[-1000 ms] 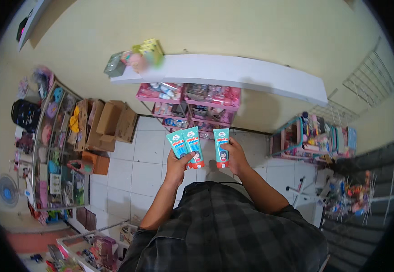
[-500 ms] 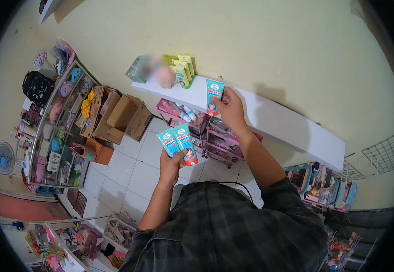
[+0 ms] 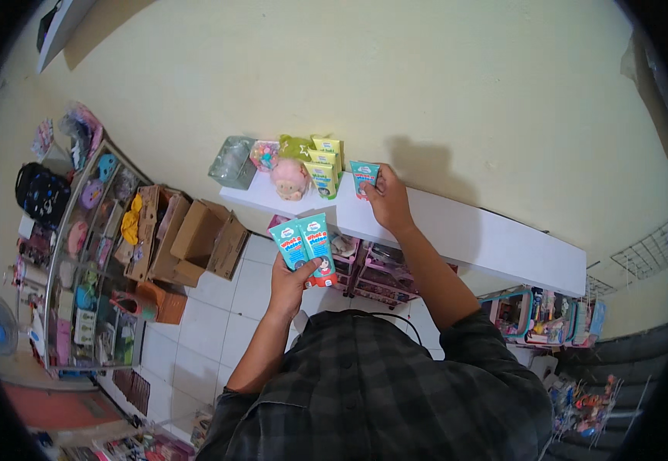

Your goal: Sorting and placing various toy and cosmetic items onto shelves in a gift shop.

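Right grip (image 3: 388, 201), pinching a single teal squeeze tube (image 3: 362, 175) upright at the white wall shelf (image 3: 457, 230); whether its base touches cannot be told. Left of this grip stand yellow squeeze tubes (image 3: 323, 178), then a pink plush toy (image 3: 289, 183). Nearer the body, the left grip (image 3: 289, 284) clasps two teal-and-red squeeze tubes (image 3: 318, 242), overlapping side by side.

Bold red-and-blue lettering (image 3: 317, 240) on teal tubes (image 3: 304, 247); on yellow tubes (image 3: 323, 181), print (image 3: 322, 173), perhaps green
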Tool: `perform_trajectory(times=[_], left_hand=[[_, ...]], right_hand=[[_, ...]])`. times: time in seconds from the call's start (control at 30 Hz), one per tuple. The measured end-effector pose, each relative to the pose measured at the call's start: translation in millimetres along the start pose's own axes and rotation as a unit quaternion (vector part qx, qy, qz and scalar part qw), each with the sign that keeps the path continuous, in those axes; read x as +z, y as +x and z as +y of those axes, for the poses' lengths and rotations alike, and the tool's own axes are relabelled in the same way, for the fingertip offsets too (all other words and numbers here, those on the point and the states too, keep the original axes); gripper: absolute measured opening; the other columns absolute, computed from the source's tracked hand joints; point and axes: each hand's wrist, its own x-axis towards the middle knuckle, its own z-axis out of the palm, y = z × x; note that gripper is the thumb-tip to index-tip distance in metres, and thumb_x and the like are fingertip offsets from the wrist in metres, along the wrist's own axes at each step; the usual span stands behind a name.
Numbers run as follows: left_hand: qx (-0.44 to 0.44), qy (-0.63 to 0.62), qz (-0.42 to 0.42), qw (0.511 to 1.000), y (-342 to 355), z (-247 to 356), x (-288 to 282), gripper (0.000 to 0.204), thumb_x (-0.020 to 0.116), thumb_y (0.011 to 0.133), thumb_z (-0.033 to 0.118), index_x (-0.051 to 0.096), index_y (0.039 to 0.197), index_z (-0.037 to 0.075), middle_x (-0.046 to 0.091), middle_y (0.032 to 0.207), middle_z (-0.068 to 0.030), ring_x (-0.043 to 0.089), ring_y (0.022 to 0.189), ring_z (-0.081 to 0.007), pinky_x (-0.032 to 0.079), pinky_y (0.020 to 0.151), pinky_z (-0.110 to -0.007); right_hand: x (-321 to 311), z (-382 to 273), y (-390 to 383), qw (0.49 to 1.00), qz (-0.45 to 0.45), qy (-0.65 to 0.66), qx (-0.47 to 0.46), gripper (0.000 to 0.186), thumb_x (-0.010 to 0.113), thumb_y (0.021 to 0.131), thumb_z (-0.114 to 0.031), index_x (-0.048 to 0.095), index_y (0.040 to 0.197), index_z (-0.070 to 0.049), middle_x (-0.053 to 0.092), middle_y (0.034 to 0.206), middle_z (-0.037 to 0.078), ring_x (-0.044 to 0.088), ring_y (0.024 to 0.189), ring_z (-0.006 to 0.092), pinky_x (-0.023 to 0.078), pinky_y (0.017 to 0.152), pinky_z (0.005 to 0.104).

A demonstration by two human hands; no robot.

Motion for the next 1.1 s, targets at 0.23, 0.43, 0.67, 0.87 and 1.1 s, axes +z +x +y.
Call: perform_trajectory(times=[0.23, 0.43, 0.67, 0.87, 1.1], left_hand=[[-0.008, -0.015, -0.076, 0.997, 44.1, 29.2, -35.1, 0.047, 0.075, 0.090, -0.005, 0.055, 0.132, 0.001, 0.072, 0.118, -0.0118, 0.073, 0.102, -0.0198, 0.061, 0.087, -0.034], [-0.019, -0.018, -0.151, 0.988, 68.2, 48.3, -52.2, 0.045, 0.073, 0.091, -0.007, 0.055, 0.131, -0.001, 0.071, 0.119, -0.0114, 0.072, 0.106, -0.0208, 0.059, 0.094, -0.037], [-0.020, 0.007, -0.184, 0.983, 81.9, 53.8, -71.8, 0.042, 0.072, 0.092, -0.006, 0.056, 0.129, 0.000, 0.071, 0.119, -0.0104, 0.071, 0.107, -0.0195, 0.056, 0.096, -0.036], [-0.034, -0.004, -0.184, 0.982, 86.1, 52.4, -82.9, 0.041, 0.071, 0.092, -0.007, 0.056, 0.129, 0.000, 0.071, 0.118, -0.0108, 0.071, 0.106, -0.0197, 0.057, 0.097, -0.036], [-0.029, -0.005, -0.180, 0.983, 84.8, 55.6, -83.5, 0.040, 0.071, 0.092, -0.008, 0.056, 0.128, 0.001, 0.072, 0.119, -0.0119, 0.072, 0.107, -0.0205, 0.057, 0.096, -0.037]], right_hand=[[8.3, -1.5, -17.5, 0.979, 0.077, -0.188, 0.000, 0.043, 0.080, 0.089, -0.012, 0.060, 0.125, -0.001, 0.073, 0.110, 0.017, 0.073, 0.101, 0.0304, 0.057, 0.090, 0.0407], [21.7, 5.8, 2.8, 0.964, 0.100, -0.244, 0.029, 0.045, 0.083, 0.087, -0.014, 0.061, 0.124, 0.000, 0.073, 0.108, 0.021, 0.071, 0.096, 0.0384, 0.057, 0.086, 0.0441], [43.0, 15.5, 20.4, 0.964, 0.126, -0.233, 0.015, 0.049, 0.082, 0.087, -0.012, 0.058, 0.128, 0.001, 0.071, 0.111, 0.022, 0.069, 0.102, 0.0401, 0.055, 0.087, 0.0457], [50.8, 8.8, 21.1, 0.948, 0.143, -0.284, -0.003, 0.047, 0.080, 0.088, -0.009, 0.057, 0.128, 0.002, 0.069, 0.113, 0.023, 0.068, 0.103, 0.0408, 0.054, 0.088, 0.0459], [53.0, 9.5, 22.9, 0.951, 0.146, -0.272, 0.011, 0.047, 0.080, 0.088, -0.010, 0.057, 0.128, 0.002, 0.069, 0.114, 0.024, 0.068, 0.105, 0.0409, 0.055, 0.088, 0.0461]])
